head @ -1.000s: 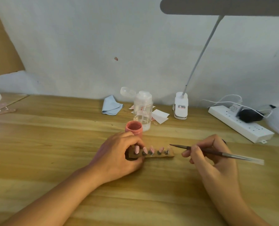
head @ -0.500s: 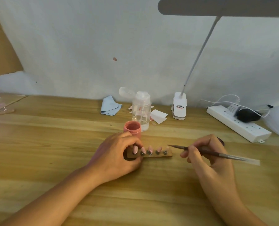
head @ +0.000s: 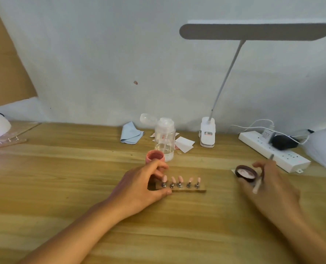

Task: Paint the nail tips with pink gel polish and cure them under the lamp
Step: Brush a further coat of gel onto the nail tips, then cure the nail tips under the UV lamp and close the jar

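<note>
Left hand (head: pixel 143 185) is pinching the holder (head: pixel 193 190), right hand (head: pixel 276 191) is gripping the brush (head: pixel 258 184); you're risking smudging tips (head: pixel 180 178) sitting that close.

A single wide-angle view, worn on the head, looks forward and down across the counter (head: pixel 67 180), near behind the fingers (head: pixel 156 165), which sit low and central; beyond the fingers the wall (head: pixel 101 63) fills the upper half.

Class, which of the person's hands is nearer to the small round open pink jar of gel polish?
Left. The left hand grips the wooden strip just in front of the pink jar; the right hand is far off to its right, holding a thin brush.
</note>
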A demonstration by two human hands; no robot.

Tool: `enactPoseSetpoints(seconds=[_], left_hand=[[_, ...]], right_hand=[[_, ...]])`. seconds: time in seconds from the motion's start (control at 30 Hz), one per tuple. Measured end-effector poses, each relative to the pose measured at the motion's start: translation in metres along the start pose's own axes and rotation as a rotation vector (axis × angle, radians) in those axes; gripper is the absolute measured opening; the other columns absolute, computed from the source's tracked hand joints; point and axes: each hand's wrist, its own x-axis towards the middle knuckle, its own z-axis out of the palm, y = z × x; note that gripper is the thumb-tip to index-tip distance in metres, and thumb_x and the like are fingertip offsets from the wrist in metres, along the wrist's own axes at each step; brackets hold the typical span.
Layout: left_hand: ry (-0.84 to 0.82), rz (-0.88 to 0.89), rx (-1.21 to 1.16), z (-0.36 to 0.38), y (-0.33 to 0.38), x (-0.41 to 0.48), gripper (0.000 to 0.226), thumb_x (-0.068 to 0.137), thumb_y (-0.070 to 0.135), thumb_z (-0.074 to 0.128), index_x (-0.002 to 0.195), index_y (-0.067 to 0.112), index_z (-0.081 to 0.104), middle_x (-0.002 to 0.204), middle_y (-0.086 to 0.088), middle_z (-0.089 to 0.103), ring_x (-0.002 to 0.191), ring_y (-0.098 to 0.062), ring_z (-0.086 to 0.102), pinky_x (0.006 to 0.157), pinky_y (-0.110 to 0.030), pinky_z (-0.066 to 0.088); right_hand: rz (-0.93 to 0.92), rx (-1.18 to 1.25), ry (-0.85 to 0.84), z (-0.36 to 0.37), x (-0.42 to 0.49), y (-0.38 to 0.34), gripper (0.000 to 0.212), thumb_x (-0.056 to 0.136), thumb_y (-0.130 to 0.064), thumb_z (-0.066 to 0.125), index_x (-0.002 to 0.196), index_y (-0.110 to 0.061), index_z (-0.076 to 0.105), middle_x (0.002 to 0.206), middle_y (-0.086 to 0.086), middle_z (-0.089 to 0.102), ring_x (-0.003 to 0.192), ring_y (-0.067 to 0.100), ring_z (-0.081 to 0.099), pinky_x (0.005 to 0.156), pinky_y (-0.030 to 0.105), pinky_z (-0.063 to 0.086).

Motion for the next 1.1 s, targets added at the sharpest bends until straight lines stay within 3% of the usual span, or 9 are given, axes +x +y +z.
enactPoseSetpoints(seconds=[0.07,0.3,0.4,0.5,0.57,0.63,0.7,0.9,1.1], left_hand=[[0.01,-0.011,0.035,0.003,0.006,0.001,0.053,0.073,0.046,0.08,0.117,0.045,0.05,0.096,0.033,0.064,0.101,0.015,0.058,0.084,-0.009,0.042],[0.255,0.236,0.544,0.014,0.032,-0.004,0.066,0.069,0.049,0.082,0.126,0.026,0.056,0.101,0.015,0.067,0.081,-0.007,0.067,0.059,-0.018,0.05],[0.349,0.38,0.66,0.017,0.032,-0.005,0.066,0.072,0.045,0.078,0.127,0.017,0.059,0.111,0.002,0.066,0.1,-0.018,0.065,0.075,-0.033,0.058],[0.527,0.332,0.521,0.008,0.022,-0.004,0.056,0.075,0.043,0.073,0.122,0.019,0.056,0.114,0.003,0.062,0.103,-0.017,0.058,0.086,-0.032,0.049],[0.592,0.019,0.317,-0.003,0.011,-0.001,0.061,0.072,0.045,0.076,0.122,0.019,0.053,0.116,0.003,0.06,0.105,-0.019,0.056,0.091,-0.035,0.046],[0.45,-0.324,0.155,-0.012,-0.003,0.005,0.075,0.067,0.054,0.081,0.128,0.022,0.051,0.127,0.003,0.058,0.116,-0.019,0.054,0.098,-0.037,0.045],[0.256,-0.448,0.099,-0.013,-0.011,0.013,0.079,0.064,0.063,0.08,0.13,0.028,0.054,0.133,0.006,0.058,0.119,-0.016,0.054,0.099,-0.035,0.046],[0.242,-0.38,0.047,-0.007,-0.01,0.016,0.047,0.066,0.057,0.079,0.102,0.036,0.057,0.111,0.019,0.065,0.1,-0.003,0.059,0.082,-0.026,0.047],[0.403,-0.111,-0.201,-0.014,0.011,-0.003,0.049,0.057,0.055,0.072,0.097,0.033,0.053,0.093,0.021,0.066,0.091,0.005,0.063,0.076,-0.011,0.047]], right_hand=[[0.112,-0.03,-0.094,0.001,0.004,0.003,0.046,0.082,-0.049,0.07,0.109,-0.029,0.039,0.103,-0.005,0.058,0.106,0.029,0.059,0.093,0.043,0.042],[0.054,0.129,0.074,0.004,0.009,0.009,0.045,0.079,-0.034,0.077,0.106,-0.023,0.042,0.098,-0.005,0.057,0.096,0.027,0.061,0.085,0.045,0.049],[0.023,0.317,0.189,-0.001,0.005,0.006,0.053,0.074,-0.024,0.081,0.109,-0.02,0.042,0.104,0.0,0.059,0.097,0.025,0.059,0.082,0.044,0.05],[-0.056,0.439,0.227,-0.01,-0.003,-0.002,0.057,0.074,-0.018,0.082,0.113,-0.022,0.039,0.108,0.001,0.06,0.101,0.021,0.058,0.079,0.036,0.043],[-0.16,0.468,0.214,-0.018,-0.009,-0.014,0.057,0.074,-0.018,0.081,0.112,-0.024,0.039,0.107,-0.002,0.06,0.098,0.019,0.058,0.077,0.036,0.042],[-0.291,0.451,0.175,-0.021,-0.016,-0.034,0.058,0.072,-0.017,0.082,0.111,-0.021,0.04,0.103,-0.004,0.058,0.093,0.017,0.058,0.075,0.034,0.044],[-0.44,0.349,0.105,-0.02,-0.021,-0.057,0.057,0.071,-0.02,0.082,0.112,-0.018,0.042,0.099,-0.006,0.056,0.086,0.011,0.056,0.07,0.023,0.043],[-0.713,0.011,-0.027,-0.015,-0.005,-0.11,0.05,0.079,-0.036,0.068,0.116,-0.017,0.039,0.1,-0.007,0.049,0.082,0.016,0.054,0.069,0.029,0.046],[-0.788,0.035,-0.194,-0.017,0.012,-0.138,0.053,0.075,-0.035,0.071,0.111,-0.017,0.037,0.089,-0.01,0.048,0.074,0.017,0.051,0.068,0.031,0.046]])
